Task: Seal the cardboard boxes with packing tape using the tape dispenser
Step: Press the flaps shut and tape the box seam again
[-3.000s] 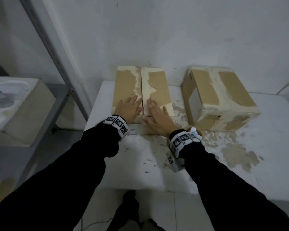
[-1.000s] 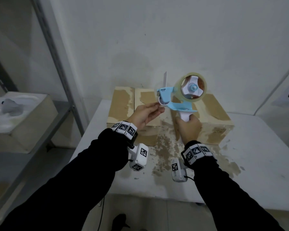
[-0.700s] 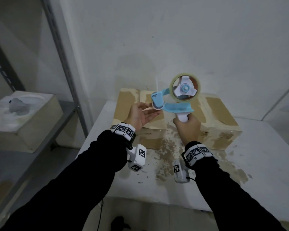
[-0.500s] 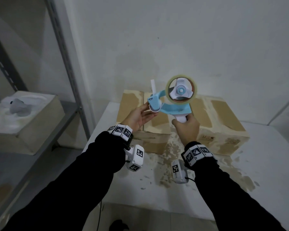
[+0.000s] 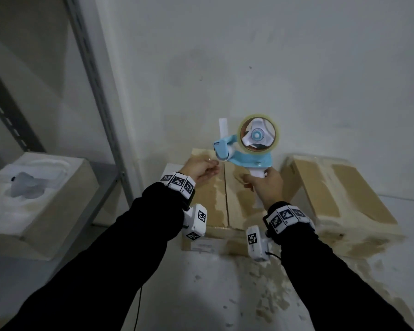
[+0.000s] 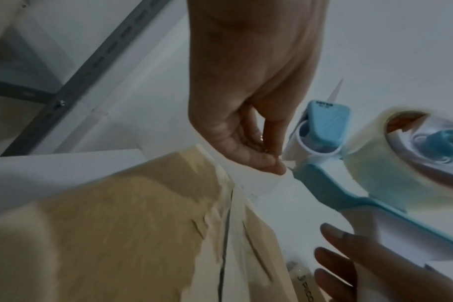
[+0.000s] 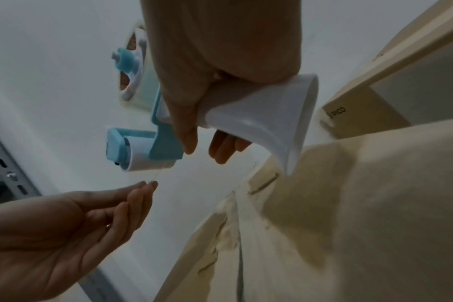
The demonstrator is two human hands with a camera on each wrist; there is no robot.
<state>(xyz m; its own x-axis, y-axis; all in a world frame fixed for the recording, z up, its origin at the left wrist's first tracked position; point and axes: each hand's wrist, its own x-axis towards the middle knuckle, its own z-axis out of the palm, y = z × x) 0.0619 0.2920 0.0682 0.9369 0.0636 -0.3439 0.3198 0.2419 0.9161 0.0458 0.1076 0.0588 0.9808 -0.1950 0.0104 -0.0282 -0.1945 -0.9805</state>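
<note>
Up off the worktop [image 5: 201, 295] comes the tape dispenser [image 5: 245, 149], right hand [image 5: 267, 185] clamping its light, rigid handle; left hand [image 5: 201, 169] pinching the flimsy, sticky tape end [image 6: 287, 163] mid-frame.

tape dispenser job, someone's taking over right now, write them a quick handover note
Right hand: grips the white handle of the tape dispenser, held up above the boxes.
Left hand: fingers pinch the loose tape end at the roller.
Boxes: left box directly below the hands, flaps closed, centre seam bare. Right box beside it on the table.
Done: dispenser picked up, tape end found.
Left: pull tape out, lay it along the left box's seam, cut. Whether the right box needs tape is unclear.
</note>
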